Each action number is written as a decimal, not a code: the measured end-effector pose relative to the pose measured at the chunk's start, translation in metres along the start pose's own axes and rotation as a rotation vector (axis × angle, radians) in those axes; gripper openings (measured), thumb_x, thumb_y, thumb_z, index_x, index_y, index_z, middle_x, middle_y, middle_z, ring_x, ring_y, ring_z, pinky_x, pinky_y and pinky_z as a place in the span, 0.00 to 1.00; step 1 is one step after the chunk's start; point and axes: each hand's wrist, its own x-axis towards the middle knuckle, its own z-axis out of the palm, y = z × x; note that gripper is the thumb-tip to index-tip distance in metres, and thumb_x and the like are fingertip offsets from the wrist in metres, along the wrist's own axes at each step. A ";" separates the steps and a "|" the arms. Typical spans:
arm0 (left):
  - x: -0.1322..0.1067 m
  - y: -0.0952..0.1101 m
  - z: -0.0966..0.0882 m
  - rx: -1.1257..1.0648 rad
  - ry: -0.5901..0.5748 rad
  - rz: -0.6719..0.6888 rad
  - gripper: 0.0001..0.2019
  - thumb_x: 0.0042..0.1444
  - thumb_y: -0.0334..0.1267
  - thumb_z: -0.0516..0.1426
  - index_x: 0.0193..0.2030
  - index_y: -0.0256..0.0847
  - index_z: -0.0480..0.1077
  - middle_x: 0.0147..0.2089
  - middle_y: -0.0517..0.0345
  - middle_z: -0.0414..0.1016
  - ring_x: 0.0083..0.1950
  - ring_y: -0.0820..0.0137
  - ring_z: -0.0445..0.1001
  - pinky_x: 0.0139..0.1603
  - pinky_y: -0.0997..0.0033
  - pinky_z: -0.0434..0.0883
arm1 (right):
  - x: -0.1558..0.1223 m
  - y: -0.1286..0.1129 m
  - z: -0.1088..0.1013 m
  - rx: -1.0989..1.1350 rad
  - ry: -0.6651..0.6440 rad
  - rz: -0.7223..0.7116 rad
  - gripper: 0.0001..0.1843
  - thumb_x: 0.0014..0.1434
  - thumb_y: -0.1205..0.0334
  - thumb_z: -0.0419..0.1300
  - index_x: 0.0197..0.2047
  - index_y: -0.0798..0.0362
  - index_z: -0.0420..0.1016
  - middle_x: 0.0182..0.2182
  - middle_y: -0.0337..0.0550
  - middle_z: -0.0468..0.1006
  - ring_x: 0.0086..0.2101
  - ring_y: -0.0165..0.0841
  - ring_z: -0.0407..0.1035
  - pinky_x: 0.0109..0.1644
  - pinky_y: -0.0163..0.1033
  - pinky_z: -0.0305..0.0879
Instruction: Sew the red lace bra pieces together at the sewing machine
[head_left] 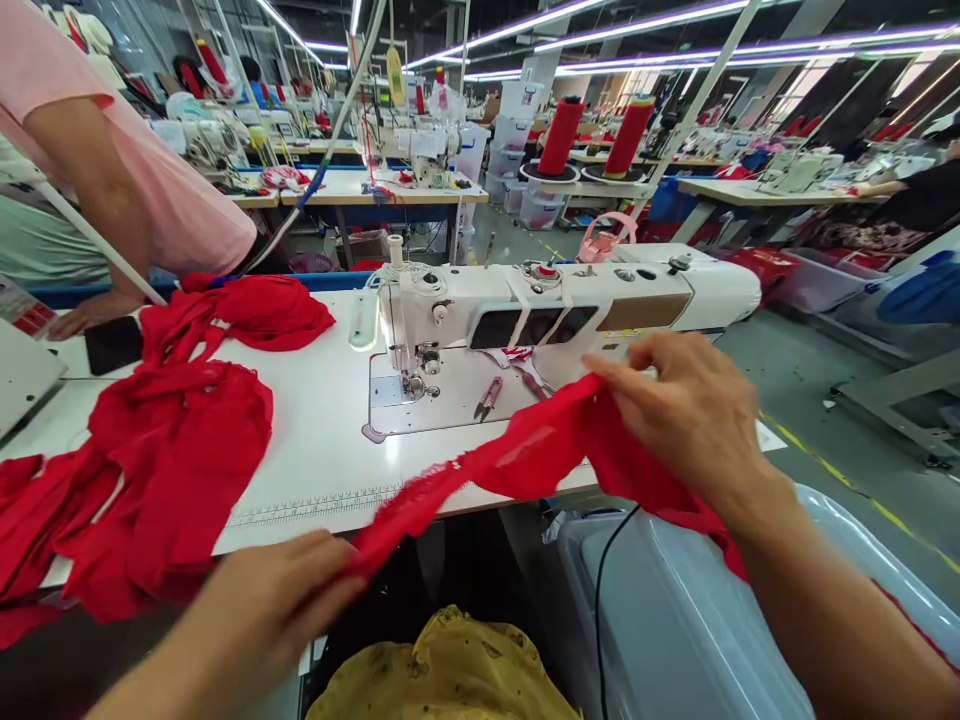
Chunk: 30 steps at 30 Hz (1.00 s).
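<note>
A strip of thin red fabric (525,455) with a lacy edge is stretched between my two hands, in front of the table edge. My left hand (281,600), slightly blurred, pinches its lower left end. Higher up, my right hand (675,410) grips the other end between thumb and fingers, and loose cloth hangs below that wrist. Behind the fabric stands a white sewing machine (645,300); its needle area is bare of cloth. Small red thread snips (488,399) lie on the machine bed, beside another tool (534,384) partly hidden by the fabric.
Heaps of red fabric (180,450) cover the table's left side, near a black phone (114,346). At the left, a person in a pink shirt (157,170) leans on the table. A translucent plastic bin (660,610) stands at my right, with a black cable before it. Red thread cones (561,138) rise behind the machine.
</note>
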 end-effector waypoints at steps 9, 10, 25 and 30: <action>0.096 0.074 0.161 -0.624 0.095 -0.222 0.17 0.68 0.46 0.44 0.39 0.40 0.69 0.36 0.49 0.76 0.36 0.64 0.72 0.37 0.66 0.70 | 0.145 -0.178 -0.006 0.411 -0.036 -0.163 0.22 0.72 0.65 0.41 0.56 0.49 0.74 0.42 0.36 0.73 0.38 0.24 0.70 0.35 0.25 0.60; 0.100 0.078 0.165 -0.640 0.108 -0.212 0.16 0.68 0.45 0.44 0.43 0.39 0.69 0.39 0.47 0.77 0.39 0.63 0.74 0.39 0.64 0.71 | 0.145 -0.195 0.004 0.461 -0.105 -0.342 0.22 0.70 0.69 0.45 0.60 0.46 0.70 0.45 0.36 0.73 0.40 0.25 0.70 0.37 0.26 0.62; 0.077 -0.062 0.064 0.441 0.344 0.125 0.19 0.68 0.39 0.49 0.59 0.32 0.71 0.60 0.33 0.71 0.63 0.46 0.69 0.60 0.43 0.71 | -0.042 -0.118 0.110 0.960 -0.441 -0.137 0.19 0.68 0.59 0.57 0.60 0.49 0.72 0.55 0.50 0.76 0.56 0.41 0.69 0.63 0.52 0.66; 0.073 -0.039 0.071 0.442 0.400 0.093 0.19 0.69 0.38 0.49 0.62 0.35 0.67 0.62 0.36 0.69 0.65 0.50 0.67 0.60 0.48 0.72 | -0.031 -0.101 0.107 1.016 -0.407 -0.138 0.17 0.69 0.64 0.54 0.59 0.50 0.72 0.53 0.50 0.77 0.53 0.39 0.71 0.58 0.49 0.70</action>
